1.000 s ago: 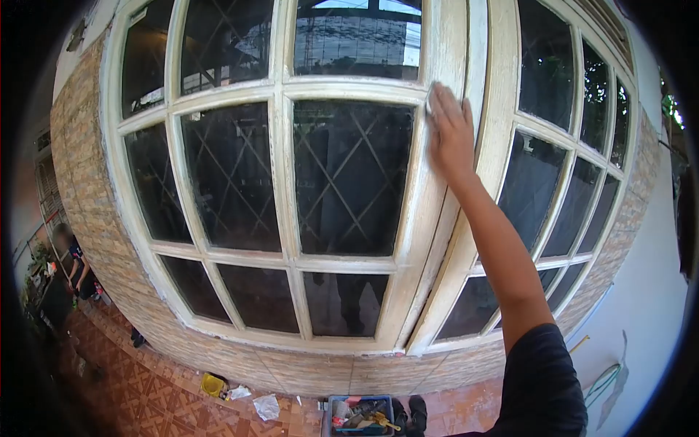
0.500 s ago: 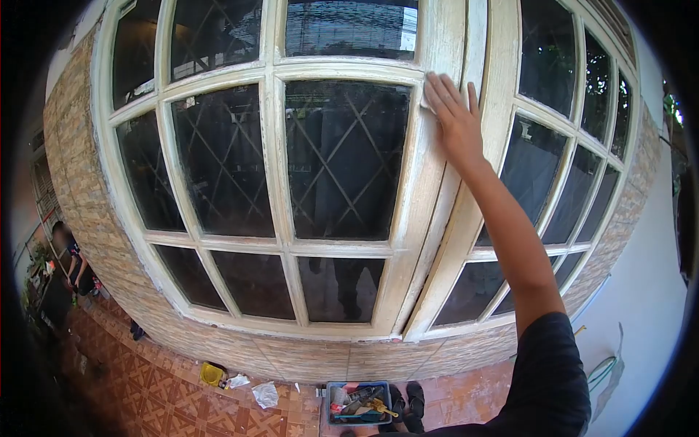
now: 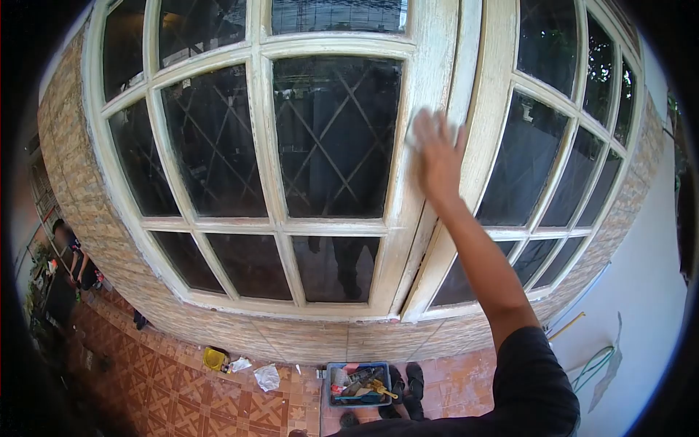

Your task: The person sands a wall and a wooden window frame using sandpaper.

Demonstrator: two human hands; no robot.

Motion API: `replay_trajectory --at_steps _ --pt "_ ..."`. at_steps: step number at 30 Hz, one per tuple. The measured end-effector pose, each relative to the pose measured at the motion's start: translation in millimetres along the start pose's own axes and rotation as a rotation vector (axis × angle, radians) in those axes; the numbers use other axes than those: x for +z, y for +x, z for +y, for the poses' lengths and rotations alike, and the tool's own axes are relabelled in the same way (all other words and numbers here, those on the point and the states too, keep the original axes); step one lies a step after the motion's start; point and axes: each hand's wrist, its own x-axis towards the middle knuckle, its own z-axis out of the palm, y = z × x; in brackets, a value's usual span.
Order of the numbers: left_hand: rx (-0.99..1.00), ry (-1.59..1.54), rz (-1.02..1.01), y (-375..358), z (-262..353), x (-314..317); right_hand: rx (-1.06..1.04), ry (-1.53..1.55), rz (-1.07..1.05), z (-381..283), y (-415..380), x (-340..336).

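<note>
My right hand (image 3: 437, 153) lies against the cream-white wooden window frame (image 3: 426, 80), on the wide upright beside the centre joint. Its fingers point up and are blurred by motion. A small pale sheet (image 3: 412, 138) shows at the left edge of the fingers, pressed between them and the wood; its kind cannot be made out. The paint around it looks patchy and worn. Left of the hand is a dark glass pane (image 3: 335, 146) with a diamond lattice behind it. My left hand does not show.
Below the window runs a stone-clad wall (image 3: 291, 335). On the tiled floor stand a tool bin (image 3: 358, 366) with brushes and tools, black footwear (image 3: 414, 382), a yellow container (image 3: 215, 358) and crumpled white paper (image 3: 266, 377). Another person (image 3: 78, 258) is at far left.
My right hand has slid down the upright of the frame, with the forearm lower too. The view has shifted slightly, so the window and floor items sit higher.
</note>
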Motion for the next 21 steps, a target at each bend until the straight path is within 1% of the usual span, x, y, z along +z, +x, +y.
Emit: replay_trajectory --at_steps 1,3,4,6,7,9,11,12,14,15,17,19,20,21 --pt "-0.002 0.001 0.000 0.4 -0.4 -0.8 0.066 0.013 0.089 5.4 26.6 -0.6" --pt "-0.013 0.001 0.001 -0.5 0.0 -0.8 0.087 0.051 0.249 12.6 87.1 -9.7" --pt "-0.017 -0.002 -0.004 -2.9 -0.7 -0.5 0.090 0.055 0.249 15.6 101.5 -4.4" --pt "-0.026 -0.004 -0.011 -7.6 -2.8 3.1 -0.063 0.010 0.332 17.0 116.9 4.9" --pt "-0.029 -0.005 -0.018 -9.8 -3.8 6.3 -0.062 0.008 0.323 13.8 106.3 7.5" --pt "-0.034 -0.010 -0.030 -16.0 -6.4 9.3 -0.055 0.043 0.202 -0.2 58.8 9.5" --pt "-0.034 -0.014 -0.043 -22.5 -8.5 12.5 0.021 0.023 0.014 -14.1 -0.2 12.8" --pt "-0.035 -0.018 -0.051 -26.9 -10.6 17.1 0.029 0.021 0.000 -17.2 -18.8 10.4" --pt "-0.035 -0.024 -0.057 -33.3 -9.8 23.4 -0.035 -0.038 -0.090 -15.4 -35.2 5.1" --pt "-0.040 -0.028 -0.061 -38.9 -11.3 26.4 -0.034 -0.038 -0.088 -11.5 -27.1 3.7" --pt "-0.041 -0.029 -0.065 -38.0 -13.3 24.8 0.025 -0.058 0.081 4.3 16.6 4.3" --pt "-0.049 -0.033 -0.073 -42.6 -13.8 27.5 0.075 -0.006 0.304 13.6 72.9 -4.4" --pt "-0.055 -0.030 -0.077 -46.1 -15.3 29.5 0.076 0.002 0.302 16.6 88.9 0.5" --pt "-0.059 -0.030 -0.080 -49.3 -17.0 31.4 0.040 -0.004 0.344 17.1 101.8 7.5"
